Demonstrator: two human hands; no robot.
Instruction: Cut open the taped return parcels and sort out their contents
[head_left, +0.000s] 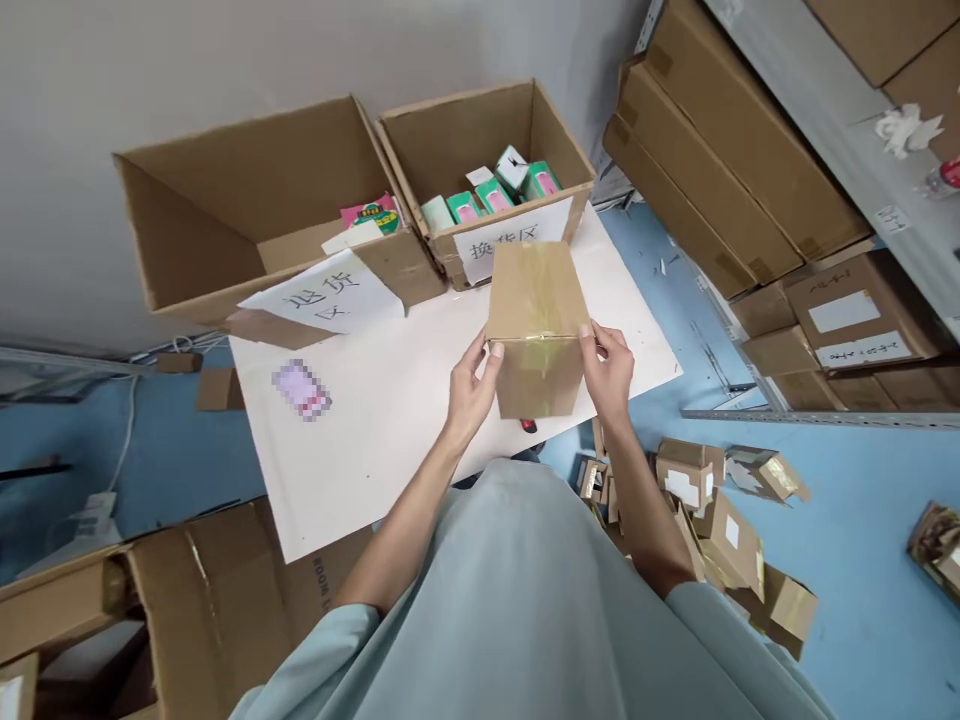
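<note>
A pale blue-green shirt (525,590) fills the bottom centre. Beyond it, the left hand (472,385) and right hand (609,365) are apart, clamped on opposite sides of a taped cardboard box (538,300) over the front part of a white desk (382,420). Behind stand two open cartons; the right carton (465,130) contains small green-and-pink packs (493,196), the left carton (232,185) a few flat items.

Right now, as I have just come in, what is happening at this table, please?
A person's left hand and right hand hold a taped cardboard box by its sides at the white table. Whether it rests there, I cannot tell. Beyond it stand a large open carton and a smaller open carton with green-and-pink packages inside.
</note>
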